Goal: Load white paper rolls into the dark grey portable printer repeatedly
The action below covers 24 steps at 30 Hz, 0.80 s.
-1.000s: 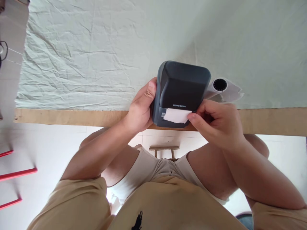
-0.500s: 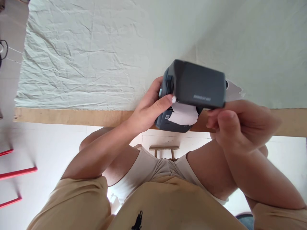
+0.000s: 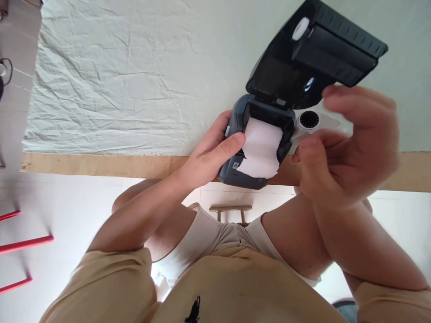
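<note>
A dark grey portable printer (image 3: 240, 179) is held over the table's front edge, its lid (image 3: 269, 80) swung up and back. White paper (image 3: 261, 148) with a torn edge lies in the open compartment and hangs over the front. Wrapped round the printer's left side, my left hand (image 3: 215, 150) has its thumb on top near the paper. My right hand (image 3: 357, 139) is to the right of the printer, slightly blurred, thumb and index finger apart. Its raised index fingertip is near the lid's lower corner; whether they touch I cannot tell.
Partly behind my right hand lies a white object with a round black dial (image 3: 309, 119). A wrinkled pale green cloth (image 3: 134, 80) covers the table, whose wooden edge (image 3: 101, 163) faces me. Below are a wooden stool (image 3: 230, 208) and red bars (image 3: 27, 244) at left.
The printer's lid has swung up and away from me, exposing the inside and the paper. My right hand's index finger has lifted; my left hand keeps its hold.
</note>
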Available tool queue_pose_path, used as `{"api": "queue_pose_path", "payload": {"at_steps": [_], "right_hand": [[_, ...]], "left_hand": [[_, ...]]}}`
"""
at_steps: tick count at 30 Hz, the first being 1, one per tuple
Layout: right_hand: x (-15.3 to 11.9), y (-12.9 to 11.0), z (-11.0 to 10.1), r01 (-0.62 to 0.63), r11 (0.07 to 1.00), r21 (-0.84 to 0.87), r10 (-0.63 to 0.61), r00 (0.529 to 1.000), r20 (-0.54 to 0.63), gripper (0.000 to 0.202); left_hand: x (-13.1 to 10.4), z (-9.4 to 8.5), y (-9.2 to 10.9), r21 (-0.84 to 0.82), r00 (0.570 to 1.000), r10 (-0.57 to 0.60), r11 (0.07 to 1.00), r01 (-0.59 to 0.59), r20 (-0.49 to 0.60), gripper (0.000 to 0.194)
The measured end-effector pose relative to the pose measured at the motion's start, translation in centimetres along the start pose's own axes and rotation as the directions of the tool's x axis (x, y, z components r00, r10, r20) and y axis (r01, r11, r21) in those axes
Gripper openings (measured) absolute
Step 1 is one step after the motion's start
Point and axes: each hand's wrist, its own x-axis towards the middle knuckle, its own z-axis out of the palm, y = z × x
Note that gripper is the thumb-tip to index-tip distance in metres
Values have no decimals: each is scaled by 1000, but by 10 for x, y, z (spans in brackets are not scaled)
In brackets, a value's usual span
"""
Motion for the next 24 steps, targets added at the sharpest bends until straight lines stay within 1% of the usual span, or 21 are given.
{"api": "queue_pose_path", "payload": {"at_steps": [1,2,3,5,7,9,10,11,13,15,16,17,20,21,24], "right_hand": [[2,-2,1,50,999,-13,-51,995,-89,28],[3,-5,2,101,994,-36,-105,983,-147,19],[5,-7,4,135,989,-56,-142,977,-157,18],[6,-11,8,161,985,-69,-167,982,-93,20],[6,-13,10,158,983,-88,-162,986,-43,22],[6,-15,5,148,980,-133,-147,989,17,20],[7,-15,1,142,975,-171,-136,990,42,19],[8,-15,-4,144,968,-208,-128,988,91,18],[12,-13,-17,200,949,-243,-145,964,224,18],[18,-9,-26,242,947,-211,-164,929,331,14],[22,-8,-28,239,956,-171,-166,919,357,8],[25,-7,-29,221,968,-123,-164,919,357,2],[30,-10,-25,118,993,4,-113,943,312,22],[30,-13,-24,84,995,44,-94,947,308,26],[24,-24,-27,-31,989,144,-6,967,254,24]], "left_hand": [[0,-1,0,-5,1000,2,1000,-2,19,69],[0,-3,0,-5,999,5,1000,-5,41,68],[0,-4,0,1,998,10,1000,-10,62,68],[1,-5,0,19,997,33,999,-34,64,68],[2,-5,0,33,999,17,999,-18,37,76],[3,-3,1,31,1000,-22,999,22,15,86],[3,-2,1,34,999,-34,999,34,12,88],[3,-1,1,42,999,-36,998,36,15,87],[1,0,2,60,1000,-4,998,2,27,80],[0,-1,3,63,998,27,998,-30,53,73],[0,-2,3,57,997,40,997,-44,69,70],[0,-3,2,48,995,55,997,-59,83,66],[0,-6,1,22,990,79,996,-82,113,56],[1,-6,0,14,990,84,996,-87,115,54],[0,-6,-1,-10,994,71,997,-70,81,55]]}}
